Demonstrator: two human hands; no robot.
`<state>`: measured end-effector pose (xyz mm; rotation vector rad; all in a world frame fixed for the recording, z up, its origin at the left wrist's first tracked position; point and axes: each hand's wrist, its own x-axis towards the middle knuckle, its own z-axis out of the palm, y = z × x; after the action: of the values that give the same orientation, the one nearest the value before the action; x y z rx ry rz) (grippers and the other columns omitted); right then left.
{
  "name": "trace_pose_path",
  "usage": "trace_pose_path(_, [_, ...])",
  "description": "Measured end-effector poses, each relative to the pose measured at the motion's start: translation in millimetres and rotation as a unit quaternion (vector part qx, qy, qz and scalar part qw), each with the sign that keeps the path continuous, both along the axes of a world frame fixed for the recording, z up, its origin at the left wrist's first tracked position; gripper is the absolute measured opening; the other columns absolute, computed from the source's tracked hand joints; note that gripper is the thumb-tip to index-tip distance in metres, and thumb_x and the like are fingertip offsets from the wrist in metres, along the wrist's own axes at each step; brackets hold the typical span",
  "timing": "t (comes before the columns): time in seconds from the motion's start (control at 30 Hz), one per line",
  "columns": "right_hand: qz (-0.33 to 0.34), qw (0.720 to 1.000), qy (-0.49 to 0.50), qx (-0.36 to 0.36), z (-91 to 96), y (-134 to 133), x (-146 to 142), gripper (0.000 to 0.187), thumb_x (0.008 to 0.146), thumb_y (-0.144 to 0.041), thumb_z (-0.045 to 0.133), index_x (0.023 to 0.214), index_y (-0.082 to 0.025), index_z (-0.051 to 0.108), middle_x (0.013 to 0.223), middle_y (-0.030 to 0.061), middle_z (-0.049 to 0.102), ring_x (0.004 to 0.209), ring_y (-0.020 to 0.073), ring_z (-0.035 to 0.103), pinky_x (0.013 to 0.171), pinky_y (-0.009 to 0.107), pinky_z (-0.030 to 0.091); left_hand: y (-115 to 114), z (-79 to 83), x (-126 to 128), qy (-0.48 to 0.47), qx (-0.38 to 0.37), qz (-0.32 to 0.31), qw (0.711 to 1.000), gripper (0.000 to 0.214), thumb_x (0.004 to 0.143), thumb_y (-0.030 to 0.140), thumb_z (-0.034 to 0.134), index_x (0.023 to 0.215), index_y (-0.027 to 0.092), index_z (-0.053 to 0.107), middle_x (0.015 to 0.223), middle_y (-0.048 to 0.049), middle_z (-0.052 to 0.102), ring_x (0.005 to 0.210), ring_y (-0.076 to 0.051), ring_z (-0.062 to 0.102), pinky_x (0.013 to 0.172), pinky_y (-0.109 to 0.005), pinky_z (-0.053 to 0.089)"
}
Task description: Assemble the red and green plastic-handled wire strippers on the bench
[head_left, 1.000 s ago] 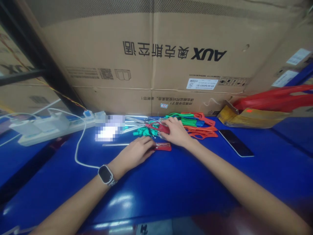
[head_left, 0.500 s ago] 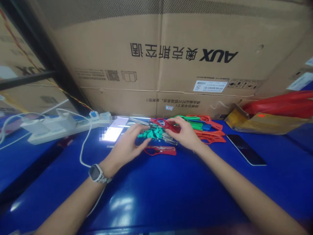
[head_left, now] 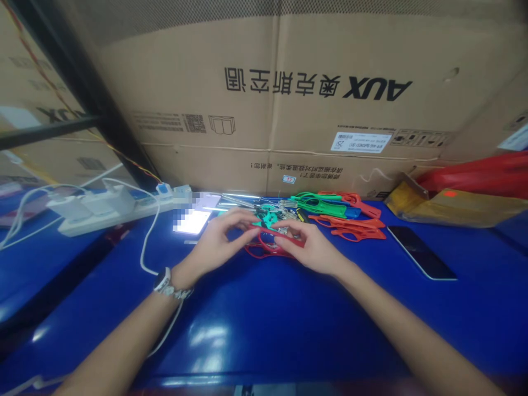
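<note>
Over the middle of the blue table, I hold a red plastic handle shell (head_left: 270,232) in both hands. My left hand (head_left: 220,239) pinches its left end between thumb and fingers. The right end is gripped by my right hand (head_left: 315,247). Just beneath it lies another red shell half (head_left: 258,252), partly covered by the held one. Small green plastic parts (head_left: 268,217) are heaped right behind my fingers, with thin metal tubes (head_left: 239,201) beyond them. To the right of the heap are green shells (head_left: 322,204) and orange shells (head_left: 358,228).
A dark phone (head_left: 421,253) lies at the right, in front of a cardboard tray (head_left: 437,209) with red material. A lit screen (head_left: 193,217) and a power strip (head_left: 119,212) with white cables are on the left. A large carton (head_left: 268,110) stands behind.
My right hand has brought the red shell down and nearer to me. My left hand has moved right and now grips its other end.
</note>
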<state>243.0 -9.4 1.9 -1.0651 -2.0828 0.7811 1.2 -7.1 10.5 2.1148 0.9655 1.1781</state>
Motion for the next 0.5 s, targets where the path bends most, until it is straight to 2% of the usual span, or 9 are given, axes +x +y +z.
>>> trace_pose_path(0.1, [-0.002, 1.0, 0.006, -0.023, 3.5, -3, 0, 0.036, 0.087, -0.047, 0.067, 0.116, -0.026, 0.067, 0.09, 0.002, 0.066, 0.075, 0.0167, 0.06, 0.069, 0.031, 0.048, 2, 0.6, -5, 0.012, -0.018, -0.036, 0.999, 0.029, 0.084, 0.034, 0.075, 0.108, 0.02, 0.072, 0.104, -0.0075, 0.069, 0.092, -0.019, 0.068, 0.085, -0.034, 0.057])
trace_pose_path(0.23, [0.026, 0.999, -0.002, -0.044, 5.1, -6, 0, 0.047, 0.072, -0.041, 0.082, 0.112, -0.024, 0.065, 0.089, -0.0003, 0.066, 0.073, 0.0158, 0.059, 0.069, 0.03, 0.047, 5, -1.8, -9, 0.011, -0.051, -0.028, 0.998, 0.02, 0.086, 0.036, 0.073, 0.099, 0.02, 0.075, 0.095, -0.0057, 0.071, 0.088, -0.019, 0.068, 0.082, -0.033, 0.056])
trace_pose_path(0.37, [0.038, 0.999, -0.021, -0.013, 2.8, -4, 0, 0.029, 0.08, -0.036, 0.077, 0.104, -0.022, 0.066, 0.091, 0.0006, 0.07, 0.08, 0.0172, 0.063, 0.074, 0.03, 0.048, 7, -1.9, -12, 0.02, -0.062, -0.014, 0.998, 0.02, 0.089, 0.037, 0.068, 0.097, 0.019, 0.074, 0.094, -0.0058, 0.072, 0.087, -0.019, 0.068, 0.082, -0.033, 0.054])
trace_pose_path(0.5, [0.019, 0.992, -0.102, 0.067, 1.7, 0, -3, 0.029, 0.084, -0.038, 0.074, 0.11, -0.025, 0.069, 0.104, 0.0037, 0.068, 0.093, 0.0201, 0.064, 0.08, 0.033, 0.047, 11, 1.2, -20, 0.101, -0.01, 0.031, 0.994, 0.025, 0.095, 0.037, 0.058, 0.091, 0.018, 0.073, 0.089, -0.0054, 0.072, 0.083, -0.018, 0.066, 0.079, -0.032, 0.05])
